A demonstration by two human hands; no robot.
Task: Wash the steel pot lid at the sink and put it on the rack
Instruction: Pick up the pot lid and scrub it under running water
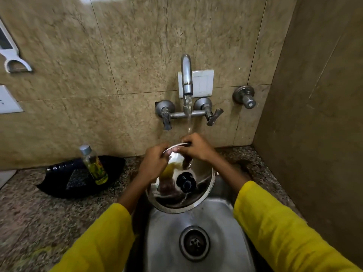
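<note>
The steel pot lid (pixel 198 190), with a black knob (pixel 186 183) facing me, is held tilted on edge above the steel sink (pixel 169 234). My left hand (pixel 154 163) grips its upper left rim. My right hand (pixel 196 147) grips the top rim, right under the water stream that runs from the wall tap (pixel 186 75). Water runs down the lid's face and drips off its lower edge. No rack is in view.
A small bottle of yellow-green liquid (pixel 94 165) stands on a black tray (pixel 59 181) on the speckled counter at the left. Tap handles (pixel 166 114) (pixel 213 114) stick out from the tiled wall. The sink drain (pixel 194 243) is below. A side wall stands close on the right.
</note>
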